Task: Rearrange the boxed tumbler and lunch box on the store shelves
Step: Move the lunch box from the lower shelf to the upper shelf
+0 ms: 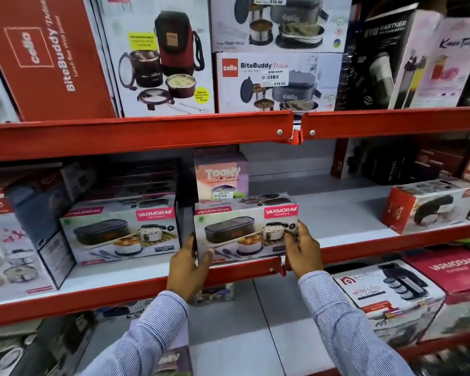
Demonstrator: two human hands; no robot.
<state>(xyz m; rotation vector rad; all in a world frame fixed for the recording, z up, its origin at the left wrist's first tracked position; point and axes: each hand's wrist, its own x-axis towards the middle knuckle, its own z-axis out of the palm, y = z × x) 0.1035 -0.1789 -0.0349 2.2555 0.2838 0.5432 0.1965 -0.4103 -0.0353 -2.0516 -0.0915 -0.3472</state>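
Observation:
A white Varmora lunch box carton (244, 232) sits at the front of the middle shelf (350, 210). My left hand (189, 263) grips its lower left corner and my right hand (303, 246) holds its right end. Directly behind it stands the pink and lilac Toony tumbler box (221, 176), upright, its lower part hidden by the carton. A second, identical Varmora lunch box carton (120, 232) sits just to the left, a narrow gap between the two.
The red shelf lip (242, 272) runs just below my hands. A red and white box (432, 204) lies at the right of the middle shelf, with bare white shelf between. Cello lunch box cartons (278, 82) fill the shelf above; more boxes (385, 294) sit below.

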